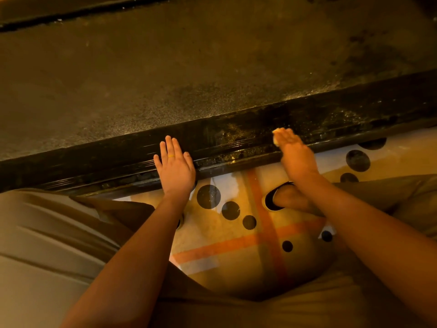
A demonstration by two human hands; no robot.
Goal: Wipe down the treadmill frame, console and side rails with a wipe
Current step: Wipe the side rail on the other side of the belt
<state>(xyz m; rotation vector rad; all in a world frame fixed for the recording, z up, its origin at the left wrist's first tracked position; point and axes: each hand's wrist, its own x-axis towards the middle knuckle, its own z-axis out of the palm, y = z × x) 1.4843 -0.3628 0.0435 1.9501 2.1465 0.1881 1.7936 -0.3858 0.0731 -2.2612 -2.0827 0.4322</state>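
Observation:
The treadmill's black side rail [231, 136] runs across the view from lower left to upper right, with the dusty running belt [189, 67] beyond it. My left hand [175, 166] lies flat on the rail, fingers straight, a yellow ring on one finger. My right hand [293, 150] presses a small pale wipe [276, 136] onto the rail with straight fingers; only the wipe's edge shows past the fingertips. The rail to the right of the wipe looks speckled with dust.
A mat [236, 233] with black dots and orange stripes lies on the floor beside the treadmill. My knees in beige trousers [47, 245] frame it on both sides. A foot in a dark slipper [281, 197] rests on the mat under my right arm.

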